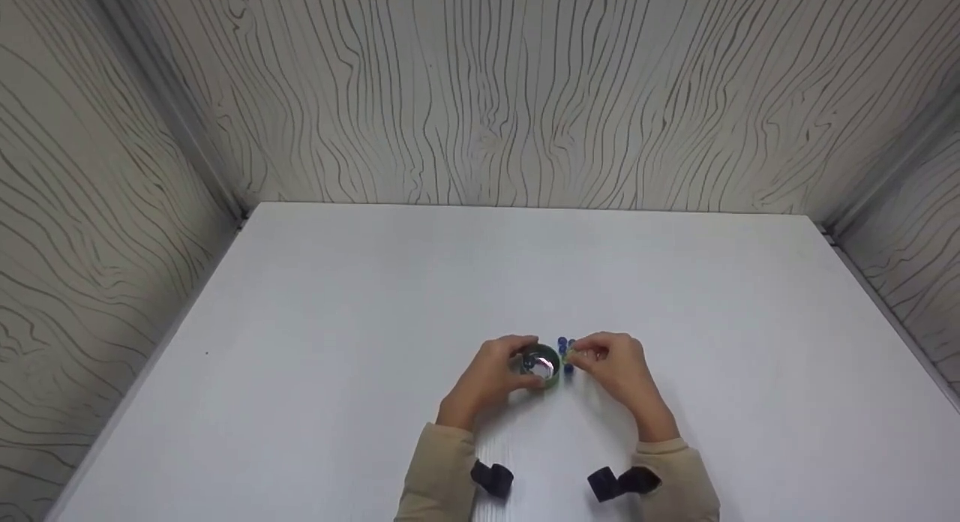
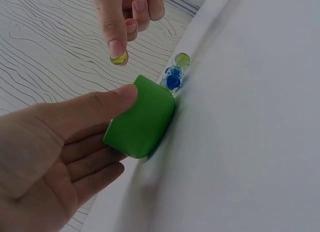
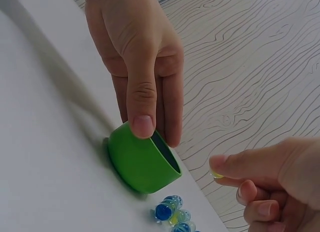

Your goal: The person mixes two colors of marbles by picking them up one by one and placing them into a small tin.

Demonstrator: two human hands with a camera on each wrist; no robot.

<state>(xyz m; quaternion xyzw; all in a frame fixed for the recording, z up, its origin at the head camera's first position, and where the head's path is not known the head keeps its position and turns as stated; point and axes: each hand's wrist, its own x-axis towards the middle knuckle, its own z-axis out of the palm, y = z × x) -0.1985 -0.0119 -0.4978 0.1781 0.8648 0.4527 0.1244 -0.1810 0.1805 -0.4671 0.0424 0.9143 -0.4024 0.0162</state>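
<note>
My left hand [image 1: 487,372] grips a small green bowl [image 2: 145,119] by its rim, thumb on the near side and fingers round the far side. The bowl stands upright on the white table, and in the head view a dark bluish marble [image 1: 529,362] shows inside it. To its right, my right hand [image 1: 621,364] pinches a clear marble with yellow in it [image 2: 119,59] between thumb and forefinger, raised above the table. Beside the bowl's right side lie several clear marbles with blue or yellow-green swirls [image 3: 165,210], close together under the right fingertips.
The white tabletop [image 1: 360,297] spreads out around the hands. Wood-grain patterned panels [image 1: 480,94] rise behind it and at both sides. Dark straps with small black devices [image 1: 495,480] sit on both sleeves.
</note>
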